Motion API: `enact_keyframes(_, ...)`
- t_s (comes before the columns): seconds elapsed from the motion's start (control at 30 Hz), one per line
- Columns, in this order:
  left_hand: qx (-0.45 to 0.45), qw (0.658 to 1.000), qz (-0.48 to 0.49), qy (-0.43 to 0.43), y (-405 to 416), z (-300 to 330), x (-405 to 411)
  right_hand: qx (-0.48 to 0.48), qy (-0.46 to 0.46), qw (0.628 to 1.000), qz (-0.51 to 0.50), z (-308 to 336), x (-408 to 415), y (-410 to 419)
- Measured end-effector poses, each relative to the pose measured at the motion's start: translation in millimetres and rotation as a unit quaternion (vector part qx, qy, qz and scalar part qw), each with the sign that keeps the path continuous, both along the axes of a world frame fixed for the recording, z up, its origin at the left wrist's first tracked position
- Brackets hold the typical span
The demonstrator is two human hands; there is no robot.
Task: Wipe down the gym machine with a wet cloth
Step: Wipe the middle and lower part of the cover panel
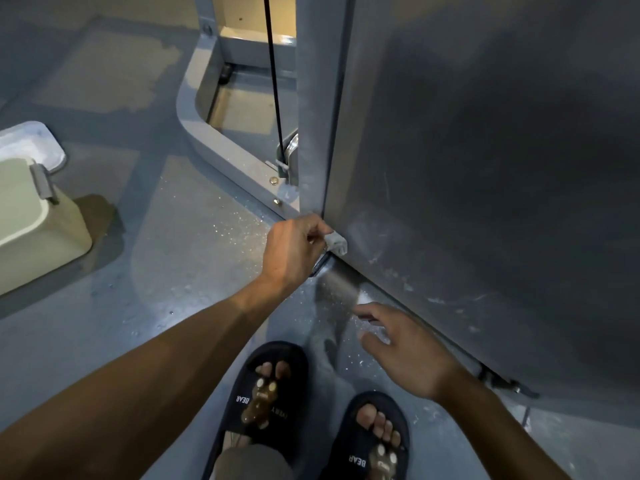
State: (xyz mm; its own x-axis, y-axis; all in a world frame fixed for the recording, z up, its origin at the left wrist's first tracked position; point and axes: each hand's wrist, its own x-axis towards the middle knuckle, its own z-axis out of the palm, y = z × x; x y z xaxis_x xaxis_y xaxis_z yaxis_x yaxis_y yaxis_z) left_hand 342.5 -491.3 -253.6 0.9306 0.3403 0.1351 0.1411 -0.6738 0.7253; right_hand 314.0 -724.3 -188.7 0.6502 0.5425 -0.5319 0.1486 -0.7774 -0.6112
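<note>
Well to the left of both hands, a pale bucket with an open lid stood on the wet, speckled floor. Above and just left of the left hand's fingers, the machine's curved base frame ran along the floor, with a black cable rising beside the upright.

The left hand had its fingers curled round the wet cloth, a small grey wad pressed against the bottom corner of the gym machine's side panel. A blurred grey strip, seemingly a loose tail of the same cloth, hung from it toward the right hand; how far it reached could not be told.

The right hand hovered just below and right of the cloth, fingers spread and holding nothing, near the panel's lower edge, where pale streaks showed.

The cloth looked soft, limp and light, likely slick with water; bunching it firmly in the palm would probably serve best, since a loose end would drag and drip.

Below the fingers, two dark slippers stood on the floor.
</note>
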Motion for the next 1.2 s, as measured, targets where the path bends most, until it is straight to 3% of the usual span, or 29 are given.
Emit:
enact_keyframes(0.2,0.066,0.997,0.007,0.049,11,-12,-2,0.036,0.012,0.999,-0.022,-17,-11,11)
enact_keyframes(0.33,0.041,0.99,0.116,0.062,45,-18,-22,0.053,0.016,0.998,-0.041,-25,-17,15)
enact_keyframes(0.5,-0.022,0.996,0.08,0.046,33,-18,-33,0.065,0.029,0.996,-0.056,-34,-19,18)
enact_keyframes(0.73,-0.083,0.989,0.104,0.058,21,-18,-29,0.075,0.023,0.995,-0.065,-35,-22,19)
enact_keyframes(0.97,-0.109,0.984,0.129,0.057,14,-17,-20,0.077,0.02,0.993,-0.085,-35,-21,19)
enact_keyframes(1.2,-0.078,0.989,0.127,0.01,-2,-20,-2,0.076,0.007,0.988,-0.136,-35,-16,17)
